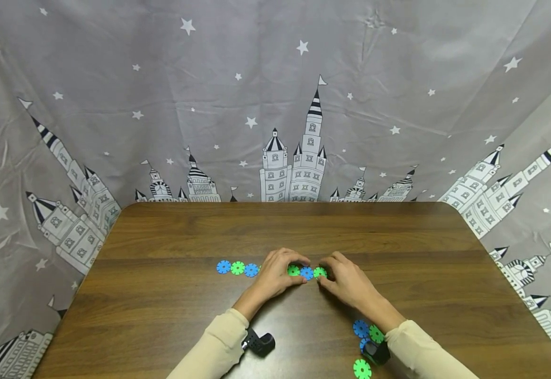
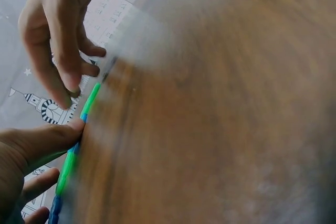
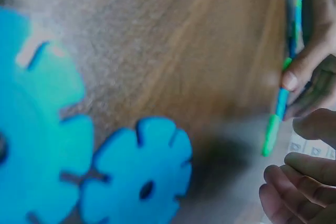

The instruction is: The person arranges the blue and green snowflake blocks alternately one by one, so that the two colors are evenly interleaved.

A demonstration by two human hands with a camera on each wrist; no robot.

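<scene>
1. On the bench (image 1: 185, 316), a row of notched plastic discs (image 1: 238, 268), blue and green by turns, runs towards 9 o'clock from the hands; the left hand covers part of it.
2. The left hand (image 1: 275, 275) pinches the row near its 3 o'clock end, thumb and finger at the rim of the last blue disc (image 1: 306, 273).
3. The right hand (image 1: 347, 280) stands on the 3 o'clock side of the end green disc (image 1: 320, 272) – fingers and thumb apart, clamped on nothing in the right wrist view.
4. The step in hand looks like fitting or settling that end disc; whether its slots are fully seated I cannot tell.
5. More loose discs (image 1: 361, 329), blue and green, lie between 4 and 5 o'clock from the hands, some partly behind the black wrist camera (image 1: 377, 352).
6. The next move probably calls for a steady left hold – and the right hand fetching a blue disc, if the alternation matters.
</scene>
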